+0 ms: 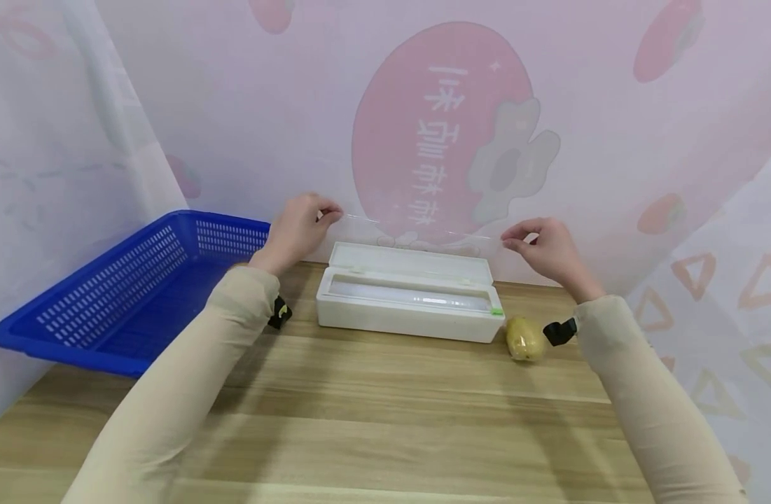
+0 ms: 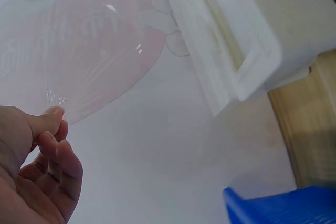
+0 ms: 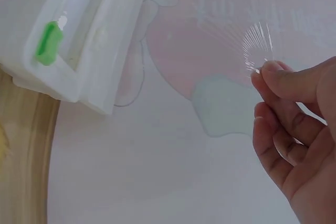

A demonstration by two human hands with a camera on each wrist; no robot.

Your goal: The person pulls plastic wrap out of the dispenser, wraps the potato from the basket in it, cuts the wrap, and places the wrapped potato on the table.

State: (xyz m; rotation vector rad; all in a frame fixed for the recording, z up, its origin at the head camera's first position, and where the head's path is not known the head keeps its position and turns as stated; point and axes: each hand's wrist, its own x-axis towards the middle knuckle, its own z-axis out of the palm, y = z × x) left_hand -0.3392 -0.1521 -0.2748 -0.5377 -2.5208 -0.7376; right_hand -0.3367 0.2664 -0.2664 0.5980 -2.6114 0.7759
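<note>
"How's it held?"
"The left hand (image 1: 299, 229) pinches one end of the clear film (image 2: 107, 64)'s edge, thumb to finger; the right hand (image 1: 545, 246) pinches the other."
"Any weight?"
"Hardly any, I'd judge. Soft, clingy, liable to tear where creases fan from each pinch. Best held there, at the corners, pulled evenly."
"And where is it?"
"Spread between the hands, above the white box (image 1: 404, 320). Whether it joins the roll (image 1: 410, 297) inside, I can't make out; it's too transparent."
</note>
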